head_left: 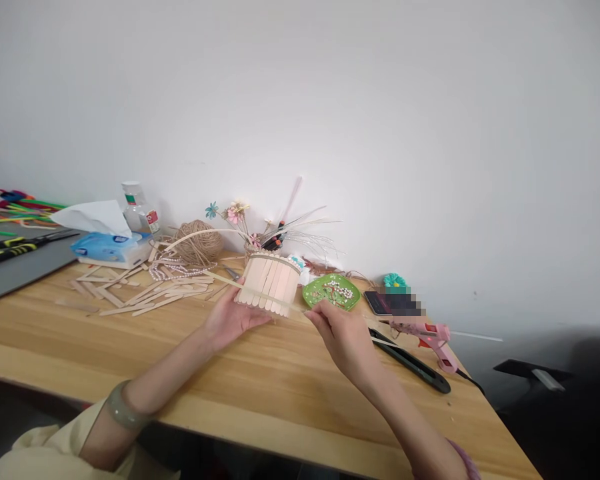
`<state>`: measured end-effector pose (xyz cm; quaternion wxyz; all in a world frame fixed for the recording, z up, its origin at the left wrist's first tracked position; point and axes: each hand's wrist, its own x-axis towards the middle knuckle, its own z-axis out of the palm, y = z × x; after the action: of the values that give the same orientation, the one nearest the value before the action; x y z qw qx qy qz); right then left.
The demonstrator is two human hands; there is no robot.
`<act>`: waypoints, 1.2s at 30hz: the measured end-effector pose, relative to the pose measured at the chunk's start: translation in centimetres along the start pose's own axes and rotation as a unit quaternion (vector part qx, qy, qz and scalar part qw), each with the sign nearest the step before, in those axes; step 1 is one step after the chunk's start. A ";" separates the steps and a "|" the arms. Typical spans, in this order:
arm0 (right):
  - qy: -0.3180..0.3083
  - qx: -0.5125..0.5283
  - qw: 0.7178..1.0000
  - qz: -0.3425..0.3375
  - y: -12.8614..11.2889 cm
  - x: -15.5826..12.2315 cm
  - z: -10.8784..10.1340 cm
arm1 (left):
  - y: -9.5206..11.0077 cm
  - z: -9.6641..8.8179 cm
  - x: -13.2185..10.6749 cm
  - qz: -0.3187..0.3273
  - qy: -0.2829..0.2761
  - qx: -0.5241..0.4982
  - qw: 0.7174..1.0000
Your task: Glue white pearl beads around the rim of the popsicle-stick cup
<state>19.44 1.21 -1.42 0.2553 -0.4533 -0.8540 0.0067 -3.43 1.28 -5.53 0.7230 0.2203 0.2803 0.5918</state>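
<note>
Craft-stick pot [269, 277] sat tilted over tabletop [280, 400], left hand [233, 320] cupping its side, right hand [343, 333] pinching pale strip [255, 291] across lower front; uneven pull could have skewed strip or tipped pot.

There are two hands, one left hand [230, 323] and one right hand [344, 337], with one stick container [267, 285]. At far left, I count one bottle [138, 217], one tissue pack [111, 249] and one twine ball [199, 242]. At right: one green dish [312, 294], one phone [377, 303], one glue gun [436, 339]. Loose sticks [183, 291] are too many to count.
</note>
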 end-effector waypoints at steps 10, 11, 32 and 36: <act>0.231 -0.119 0.939 -0.226 -0.6 -1.1 0.6 | 0.0 -0.2 0.0 -0.030 -0.003 0.001 1.000; 0.226 -0.125 0.937 -0.235 -0.6 -1.2 0.7 | 0.0 -0.3 -0.1 -0.036 -0.007 0.002 0.999; 0.211 0.084 0.968 -0.106 -1.2 -0.5 3.8 | -0.5 0.1 -0.2 0.035 -0.070 0.043 0.996; 0.146 0.199 0.967 -0.065 -1.2 0.2 2.1 | -0.1 -0.7 -0.3 0.037 -0.085 0.086 0.992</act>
<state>17.46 1.09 -2.87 0.4623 -0.3329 -0.8165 0.0938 -3.85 0.96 -6.10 0.7003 0.3412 0.2591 0.5710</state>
